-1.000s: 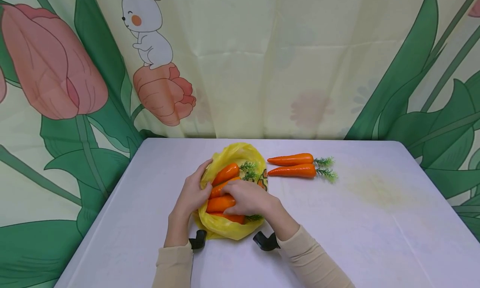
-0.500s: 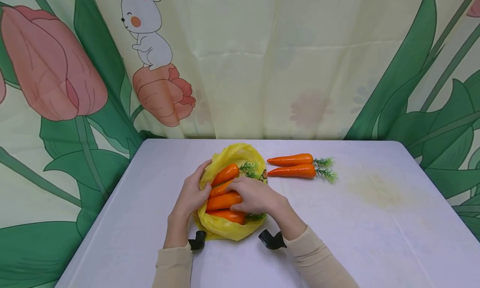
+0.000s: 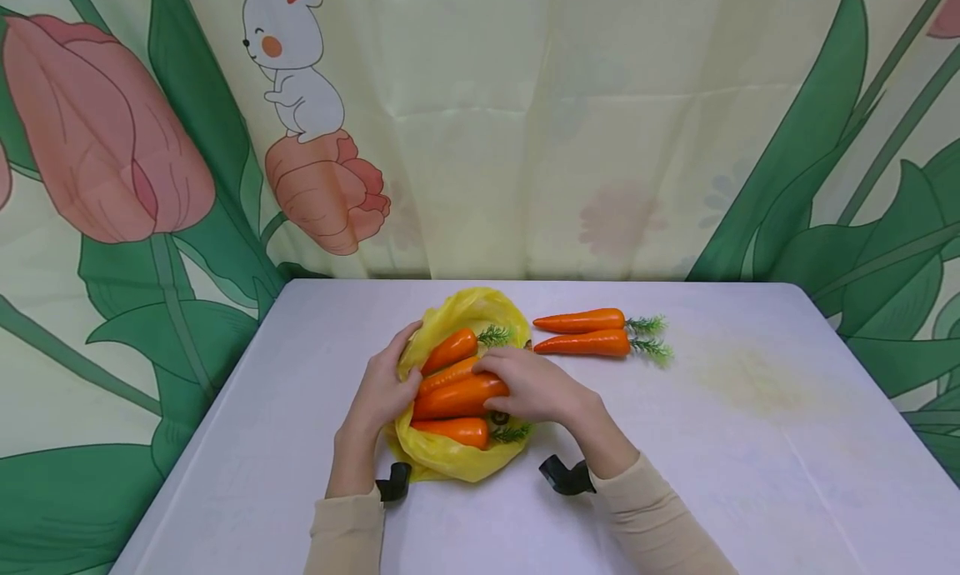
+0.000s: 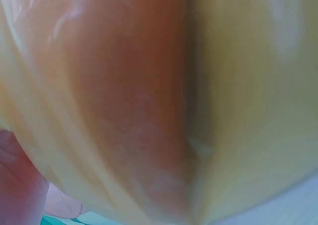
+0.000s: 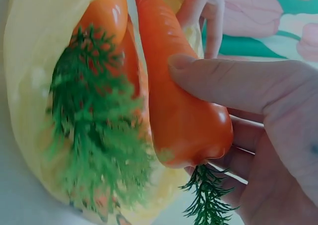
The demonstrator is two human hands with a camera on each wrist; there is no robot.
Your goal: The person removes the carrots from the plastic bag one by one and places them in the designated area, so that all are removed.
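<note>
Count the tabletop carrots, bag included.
6 visible: two carrots right of the yellow bag, three inside it, one gripped by the right hand. More may be hidden inside.

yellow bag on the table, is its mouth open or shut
Open: in the head view the yellow bag gapes upward, carrots show inside through its mouth, and the left hand grips its rim.

The right hand (image 3: 536, 387) shifts toward three o'clock, drawing the gripped carrot (image 3: 456, 397) along and uncovering more of the six-o'clock carrot (image 3: 455, 431).
</note>
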